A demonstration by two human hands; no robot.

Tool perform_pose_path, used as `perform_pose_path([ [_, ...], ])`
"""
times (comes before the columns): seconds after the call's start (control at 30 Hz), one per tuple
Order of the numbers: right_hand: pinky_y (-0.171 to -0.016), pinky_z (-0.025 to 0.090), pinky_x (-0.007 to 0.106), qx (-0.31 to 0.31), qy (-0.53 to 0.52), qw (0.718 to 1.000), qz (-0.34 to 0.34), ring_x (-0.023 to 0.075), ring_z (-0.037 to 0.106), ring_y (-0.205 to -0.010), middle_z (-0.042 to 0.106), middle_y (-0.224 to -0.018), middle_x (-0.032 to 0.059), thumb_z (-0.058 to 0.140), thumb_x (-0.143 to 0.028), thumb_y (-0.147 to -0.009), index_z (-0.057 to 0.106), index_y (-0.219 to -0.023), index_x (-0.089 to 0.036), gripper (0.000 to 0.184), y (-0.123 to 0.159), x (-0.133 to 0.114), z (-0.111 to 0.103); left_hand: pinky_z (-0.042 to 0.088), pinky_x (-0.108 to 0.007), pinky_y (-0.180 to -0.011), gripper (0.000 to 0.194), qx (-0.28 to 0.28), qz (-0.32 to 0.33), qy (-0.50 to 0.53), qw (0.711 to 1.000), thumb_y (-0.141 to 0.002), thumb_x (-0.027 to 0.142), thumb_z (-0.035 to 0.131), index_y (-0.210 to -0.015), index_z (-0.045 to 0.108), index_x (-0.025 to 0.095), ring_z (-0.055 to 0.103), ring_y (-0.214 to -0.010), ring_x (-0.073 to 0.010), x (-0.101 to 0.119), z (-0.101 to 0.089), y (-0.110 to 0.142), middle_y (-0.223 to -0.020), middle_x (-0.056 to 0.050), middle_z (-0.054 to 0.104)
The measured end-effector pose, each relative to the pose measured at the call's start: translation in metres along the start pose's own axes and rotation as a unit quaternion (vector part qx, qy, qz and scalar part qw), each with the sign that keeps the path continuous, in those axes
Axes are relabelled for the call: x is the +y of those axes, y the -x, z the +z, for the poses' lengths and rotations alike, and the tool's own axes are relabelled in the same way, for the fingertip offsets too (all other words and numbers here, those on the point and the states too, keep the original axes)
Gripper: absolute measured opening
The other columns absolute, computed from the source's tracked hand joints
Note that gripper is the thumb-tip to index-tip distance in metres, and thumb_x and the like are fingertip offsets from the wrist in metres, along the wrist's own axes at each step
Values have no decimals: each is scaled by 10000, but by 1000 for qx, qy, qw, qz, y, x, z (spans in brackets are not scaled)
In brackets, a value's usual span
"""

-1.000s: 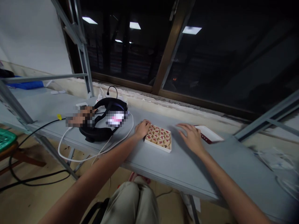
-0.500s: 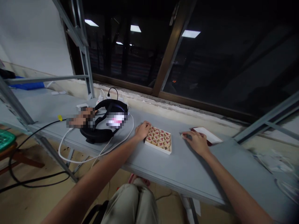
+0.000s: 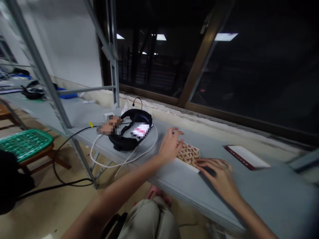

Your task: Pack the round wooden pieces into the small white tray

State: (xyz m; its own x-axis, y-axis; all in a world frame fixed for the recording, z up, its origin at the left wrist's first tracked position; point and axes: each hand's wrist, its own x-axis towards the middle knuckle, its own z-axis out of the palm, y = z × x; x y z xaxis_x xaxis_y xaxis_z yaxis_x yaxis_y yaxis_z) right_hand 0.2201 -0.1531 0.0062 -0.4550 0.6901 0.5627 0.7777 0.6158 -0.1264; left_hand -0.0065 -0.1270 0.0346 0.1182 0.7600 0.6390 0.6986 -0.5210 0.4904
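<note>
A white open box [image 3: 188, 167] holds rows of round wooden Chinese chess pieces [image 3: 188, 153] with red characters. My left hand [image 3: 171, 142] is at the box's left side, fingers apart and partly over the pieces. My right hand [image 3: 219, 171] reaches to the near right corner, its fingers stretched out and the thumb apart from them. Those fingertips meet the corner pieces and the box's edge; blur hides whether a piece is between them. Right of the box lies a white lid [image 3: 248, 156] with a dark red side.
Left of my left hand, a black headset [image 3: 123, 142] lies beside a lit phone [image 3: 141, 130], with a white cable [image 3: 147, 156] looping near the table edge. Metal frame posts [image 3: 46, 69] rise from the grey table [image 3: 199, 196]. A green stool [image 3: 27, 142] stands at left.
My right hand has moved from beside the lid to the box's near right corner. My left hand has opened its fingers over the box's left side. The view has swung left.
</note>
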Motion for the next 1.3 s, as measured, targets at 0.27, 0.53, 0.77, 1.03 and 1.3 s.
perform_pose_path([
  [0.27, -861, 365, 414, 47, 26, 999, -7, 234, 577, -976, 649, -1075, 44, 359, -548, -905, 658, -1030, -263, 431, 11, 18, 11, 409, -374, -887, 200, 408, 2, -227, 884, -910, 205, 411, -936, 609, 188, 526, -993, -207, -76, -171, 115, -1019, -79, 570],
  [0.53, -815, 389, 409, 27, 53, 998, -13, 245, 580, -963, 650, -1064, 32, 349, -573, -889, 652, -1042, -287, 444, 13, 25, 22, 344, -494, -957, 436, -11, -127, -450, 884, -945, 455, 306, -1175, 627, 269, 393, -1228, -313, -178, -231, 126, -1397, -85, 438],
  [0.77, -824, 418, 414, 32, 41, 999, -7, 247, 586, -967, 645, -1052, 55, 359, -550, -887, 650, -1026, -252, 439, 19, 36, 28, 291, -503, -1015, 421, -32, -105, -467, 878, -948, 459, 316, -1182, 630, 306, 373, -1270, -310, -197, -224, 115, -1431, -68, 407],
  [1.03, -798, 435, 395, 22, 36, 999, -2, 228, 599, -949, 658, -1050, 18, 389, -464, -889, 634, -1031, -279, 339, 17, 33, 28, 244, -540, -1055, 466, -30, -126, -443, 887, -963, 428, 252, -1274, 560, 269, 288, -1338, -313, -209, -230, 94, -1484, -88, 313],
  [1.3, -811, 444, 414, 17, 22, 1000, 7, 242, 602, -969, 661, -1062, 28, 397, -447, -881, 639, -1033, -281, 330, 19, 34, 30, 240, -527, -1068, 425, -67, -82, -383, 917, -947, 455, 304, -1221, 599, 318, 309, -1319, -300, -193, -237, 113, -1480, -58, 323],
])
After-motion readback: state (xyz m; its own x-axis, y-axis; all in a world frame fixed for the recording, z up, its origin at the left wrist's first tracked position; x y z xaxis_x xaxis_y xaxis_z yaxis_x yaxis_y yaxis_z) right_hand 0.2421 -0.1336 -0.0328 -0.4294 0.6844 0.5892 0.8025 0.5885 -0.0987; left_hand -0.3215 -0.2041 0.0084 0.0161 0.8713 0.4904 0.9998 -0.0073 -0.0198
